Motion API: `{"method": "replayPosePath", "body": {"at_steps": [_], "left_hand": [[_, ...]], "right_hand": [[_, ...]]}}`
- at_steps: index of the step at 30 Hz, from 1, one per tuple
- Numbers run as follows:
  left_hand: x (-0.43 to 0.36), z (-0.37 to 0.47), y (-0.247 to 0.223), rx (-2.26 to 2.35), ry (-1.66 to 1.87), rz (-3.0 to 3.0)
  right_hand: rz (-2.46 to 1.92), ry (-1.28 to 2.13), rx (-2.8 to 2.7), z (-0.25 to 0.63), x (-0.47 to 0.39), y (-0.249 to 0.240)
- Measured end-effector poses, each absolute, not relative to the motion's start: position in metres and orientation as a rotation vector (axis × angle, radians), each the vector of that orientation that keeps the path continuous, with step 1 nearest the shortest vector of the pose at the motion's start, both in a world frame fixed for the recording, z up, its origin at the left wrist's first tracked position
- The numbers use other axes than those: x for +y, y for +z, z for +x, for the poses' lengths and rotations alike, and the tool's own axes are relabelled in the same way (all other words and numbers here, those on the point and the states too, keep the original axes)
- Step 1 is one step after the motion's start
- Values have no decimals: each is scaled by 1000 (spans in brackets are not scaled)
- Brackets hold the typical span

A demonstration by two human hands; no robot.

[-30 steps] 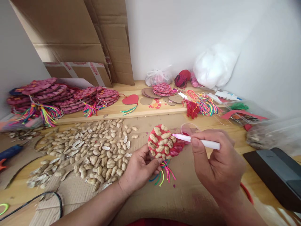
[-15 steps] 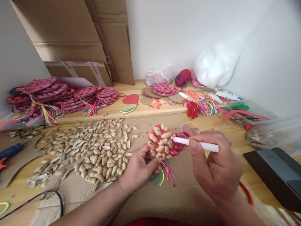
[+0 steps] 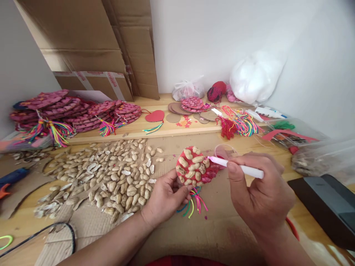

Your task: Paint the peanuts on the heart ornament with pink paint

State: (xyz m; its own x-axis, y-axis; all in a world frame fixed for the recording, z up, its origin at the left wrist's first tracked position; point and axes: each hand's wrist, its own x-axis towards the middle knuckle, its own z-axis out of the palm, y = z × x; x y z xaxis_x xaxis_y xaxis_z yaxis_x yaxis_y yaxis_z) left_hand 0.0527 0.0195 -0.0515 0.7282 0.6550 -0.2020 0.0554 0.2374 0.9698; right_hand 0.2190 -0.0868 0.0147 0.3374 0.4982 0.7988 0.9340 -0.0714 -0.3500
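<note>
Currently, the white pen-shaped tool (image 3: 252, 171) is pinched in the right hand (image 3: 259, 195), its long axis slanting gently, pink tip aimed between 9 and 10 o'clock, butt between 3 and 4. That tip meets or hovers by the 1-to-2 o'clock side of the peanut-covered red piece (image 3: 195, 168); contact is unclear. Fingers and thumb of the left hand (image 3: 166, 194) grasp the piece from 7 o'clock. Bright strings (image 3: 198, 201) trail toward 6 o'clock; loose peanuts (image 3: 119, 177) spread at 9.
</note>
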Motion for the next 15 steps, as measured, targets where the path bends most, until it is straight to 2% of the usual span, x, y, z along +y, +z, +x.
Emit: {"method": "replayPosePath", "body": {"at_steps": [15], "left_hand": [[19, 53, -49, 698, 457, 1240]], "right_hand": [[-1649, -532, -1273, 220, -86, 12]]}}
